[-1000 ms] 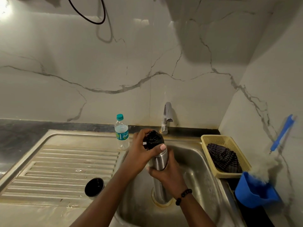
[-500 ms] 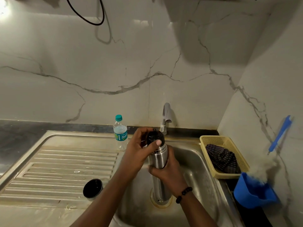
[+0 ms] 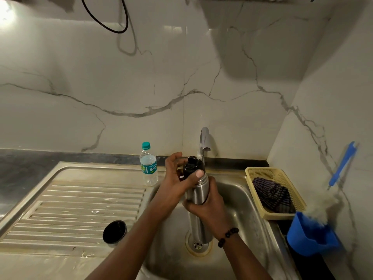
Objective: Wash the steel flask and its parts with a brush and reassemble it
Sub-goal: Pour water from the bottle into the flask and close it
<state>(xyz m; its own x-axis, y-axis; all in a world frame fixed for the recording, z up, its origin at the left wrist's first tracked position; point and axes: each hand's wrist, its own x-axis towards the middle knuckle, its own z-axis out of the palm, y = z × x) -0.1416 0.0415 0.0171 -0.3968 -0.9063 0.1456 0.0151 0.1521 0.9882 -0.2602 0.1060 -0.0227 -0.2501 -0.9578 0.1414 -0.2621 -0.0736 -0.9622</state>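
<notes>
Fingers of the left hand (image 3: 175, 182) curl round the black plastic stopper (image 3: 192, 165) while the right hand (image 3: 207, 205) grips the brushed-steel cylindrical flask (image 3: 198, 190).

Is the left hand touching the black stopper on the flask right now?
Touching. The head view shows the left hand wrapped around the black stopper, thumb across its front, while the right hand grips the steel flask below.

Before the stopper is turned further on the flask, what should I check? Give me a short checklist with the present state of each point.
1. Right hand grips steel flask body: ok.
2. Left hand holds black stopper: ok.
3. Flask upright over sink: ok.
4. Stopper fully seated: cannot tell.
5. Black cup lid within reach on drainboard: ok.
6. Tap off: cannot tell.
</notes>
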